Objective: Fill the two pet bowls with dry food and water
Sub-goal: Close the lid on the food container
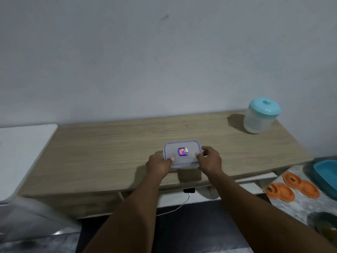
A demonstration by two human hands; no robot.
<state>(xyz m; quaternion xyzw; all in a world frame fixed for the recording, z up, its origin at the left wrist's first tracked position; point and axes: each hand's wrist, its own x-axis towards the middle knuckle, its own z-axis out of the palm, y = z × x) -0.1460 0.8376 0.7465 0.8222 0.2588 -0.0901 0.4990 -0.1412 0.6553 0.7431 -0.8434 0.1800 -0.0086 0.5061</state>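
Note:
A small rectangular clear plastic container [182, 154] with a blue-rimmed lid and a sticker sits on the wooden table [109, 152] near its front edge. My left hand [159, 164] grips its left end, thumb on the lid. At the right end my right hand [209, 159] holds it, thumb on top and fingers round the side. What is inside cannot be seen. Two orange double pet bowls [291, 187] lie on the floor at the lower right.
A clear jar with a teal lid [260, 115] stands at the table's back right. A blue tray [326, 172] and a dark bowl [324, 227] sit on the floor at right. A white surface [21, 143] adjoins the table's left. A white cable [175, 207] hangs below.

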